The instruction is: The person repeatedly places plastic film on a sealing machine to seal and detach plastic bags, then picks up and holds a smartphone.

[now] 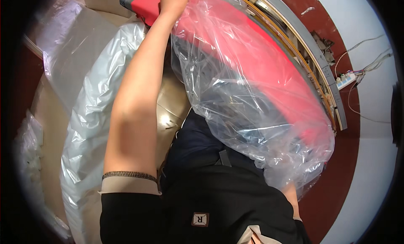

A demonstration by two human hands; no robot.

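Note:
A long red and dark grey piece, which looks like a garment (252, 54), stretches from the top left to the right. A clear plastic bag (210, 90) covers most of it, crumpled toward its lower right end. At the top my left hand (174, 3) is closed at the bag's upper edge, where the bare red part with a grey tip sticks out. My left arm reaches straight up across the view. Low on the right, my right hand (290, 189) is at the gathered end of the bag; plastic hides its fingers.
To the left lies a long strip of shiny whitish plastic (94, 105), with a clear sheet (80, 46) beyond it. Tan floor tiles (173, 98) show between. A curved rack edge (313, 46) runs along the right, near a white power strip (346, 80) with loose cables.

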